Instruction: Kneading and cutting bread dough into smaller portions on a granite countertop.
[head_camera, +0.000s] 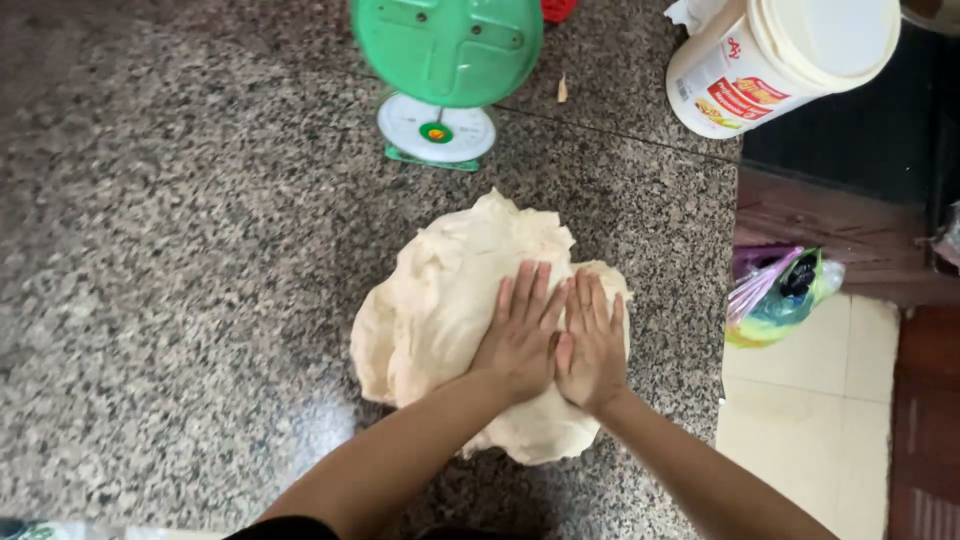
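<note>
Both hands lay flat on a big lump of pale dough (450, 300) that sat on the speckled granite counter (180, 300), toward its right edge. The left hand (520, 340) and the right hand (592, 348) were side by side, thumbs touching or nearly so, fingers spread and pointing away from the person. Neither hand had a grip on anything: the palms were open and pressed down on the near right part of the mass, with the arms reaching straight in from below. That posture suited pushing weight into the dough rather than lifting it. The dough looked soft and folded, with uneven ridges on its far side, and it spread wider than both hands together.

Beyond the dough stood a green scale (445, 70), its round dial (436, 130) facing the person and its pan above. It stood near the dough's far edge but apart from it, so it would be the first thing met if the mass were pushed forward. A white tub (780, 60) with a cream lid stood at the counter's far right corner, well apart from the hands. A small pale scrap (562, 90) lay between scale and tub; what it was could not be made out. Something red (558, 8) showed at the top edge. Off the counter, to the right, a coloured plastic bag (775, 300) hung or sat above the tiled floor (810, 420).
</note>
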